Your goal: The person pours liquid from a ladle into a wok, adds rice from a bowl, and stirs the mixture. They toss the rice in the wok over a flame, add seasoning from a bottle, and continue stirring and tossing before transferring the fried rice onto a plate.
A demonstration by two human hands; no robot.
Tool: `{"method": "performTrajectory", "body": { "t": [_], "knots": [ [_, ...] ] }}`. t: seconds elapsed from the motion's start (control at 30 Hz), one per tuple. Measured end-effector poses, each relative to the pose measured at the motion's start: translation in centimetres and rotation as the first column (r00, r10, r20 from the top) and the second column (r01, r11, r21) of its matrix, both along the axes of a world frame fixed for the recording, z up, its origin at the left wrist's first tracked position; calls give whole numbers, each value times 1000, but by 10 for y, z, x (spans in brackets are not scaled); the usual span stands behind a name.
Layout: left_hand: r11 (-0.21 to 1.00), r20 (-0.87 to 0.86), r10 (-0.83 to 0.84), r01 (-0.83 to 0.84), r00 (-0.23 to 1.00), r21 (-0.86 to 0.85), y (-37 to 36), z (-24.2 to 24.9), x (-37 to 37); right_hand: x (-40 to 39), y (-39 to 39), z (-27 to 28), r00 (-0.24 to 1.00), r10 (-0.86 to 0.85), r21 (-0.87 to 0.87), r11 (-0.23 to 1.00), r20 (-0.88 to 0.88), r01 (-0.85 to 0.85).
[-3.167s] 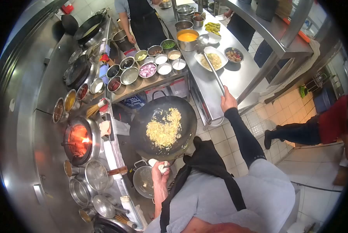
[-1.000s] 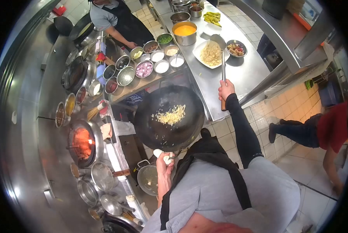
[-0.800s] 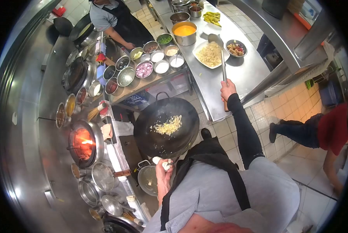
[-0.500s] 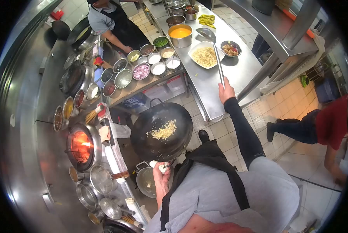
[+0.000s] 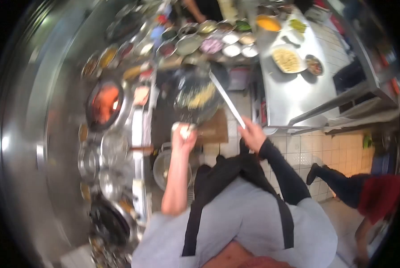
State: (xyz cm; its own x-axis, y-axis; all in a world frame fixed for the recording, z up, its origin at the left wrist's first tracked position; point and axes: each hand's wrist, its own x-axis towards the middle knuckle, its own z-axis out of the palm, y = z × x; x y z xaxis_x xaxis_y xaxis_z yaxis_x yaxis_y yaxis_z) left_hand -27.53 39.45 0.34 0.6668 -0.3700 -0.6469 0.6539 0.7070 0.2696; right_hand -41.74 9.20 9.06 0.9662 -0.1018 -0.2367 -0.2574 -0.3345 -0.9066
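Note:
My left hand (image 5: 185, 137) is closed around a white cloth (image 5: 185, 129) at the near edge of the dark wok (image 5: 197, 80), which is blurred. Pale yellow bits of food (image 5: 202, 97) lie in the wok. In my right hand (image 5: 253, 135) is the long metal handle of a ladle (image 5: 227, 99), whose far end reaches over the wok's right side; its bowl is too blurred to make out. A plate (image 5: 288, 60) of pale yellow food stands on the steel table beyond, beside a small bowl (image 5: 314, 65).
At the left a burner (image 5: 106, 103) glows orange. Ingredient bowls (image 5: 211, 44) line the far counter, with an orange-filled pot (image 5: 268, 23) to their right. Strainers (image 5: 115, 147) sit left of my forearm. A person in red (image 5: 378, 196) is at the lower right, another beyond the bowls.
The wok and my left hand have moved forward, away from my body. My right hand has brought the ladle from over the plate to the wok. The view has shifted and blurred.

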Motion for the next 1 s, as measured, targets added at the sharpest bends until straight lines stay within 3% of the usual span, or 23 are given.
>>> {"method": "performTrajectory", "body": {
  "t": [0.03,0.1,0.13,0.2,0.3,0.4,0.43,0.47,0.53,0.57,0.6,0.7,0.73,0.77,0.8,0.83,0.9,0.93,1.0],
  "knots": [
    [980,73,81,-93,994,177,11,-19,-39,3,14,13,1000,13,-4,1000,-9,-13],
    [957,193,71,-122,979,265,-10,18,-35,24,14,16,999,20,31,999,27,-21],
    [974,139,29,-59,990,219,-8,54,-64,28,18,19,998,21,3,1000,51,-21],
    [949,231,92,-156,969,274,9,42,-71,29,33,29,994,20,-105,994,105,-9],
    [689,295,3,-216,956,692,3,2,-109,29,51,11,996,-7,-170,985,89,22],
    [661,435,13,-334,900,672,5,-28,-152,36,81,-31,995,-83,70,994,-54,87],
    [637,472,-36,-344,881,690,3,-30,-154,44,95,-30,966,-71,288,947,-248,144],
    [675,412,2,-305,911,672,2,-32,-153,52,102,-32,903,-13,472,850,-429,236],
    [745,277,52,-222,959,629,6,-32,-138,71,102,-72,908,115,699,679,-402,223],
    [849,131,-14,-57,991,526,18,-19,-129,77,95,-76,797,281,844,228,-535,486],
    [918,48,-21,0,999,396,28,-21,-121,74,90,-73,774,388,821,-73,-500,567],
    [982,-121,-66,86,990,166,56,-49,-126,41,69,-46,747,437,681,-333,-501,652],
    [969,-99,-87,107,991,221,55,-44,-130,30,54,-38,778,443,642,-448,-445,622],
    [928,-210,-144,205,967,311,52,-24,-128,19,38,-28,793,440,595,-526,-421,608],
    [942,-216,-66,133,974,310,52,-44,-125,13,21,-22,818,434,581,-577,-377,574],
    [926,-202,-287,325,936,193,71,-57,-125,7,1,-15,852,362,649,-553,-378,523],
    [916,-291,-284,348,914,200,70,-44,-116,-2,-33,4,896,221,781,-439,-385,444],
    [934,-267,-140,217,953,285,58,-33,-115,-2,-56,3,919,121,874,-286,-375,393],
    [947,-244,-164,221,956,231,65,-39,-106,2,-95,21,931,-152,933,87,-333,348]
  ]
}}
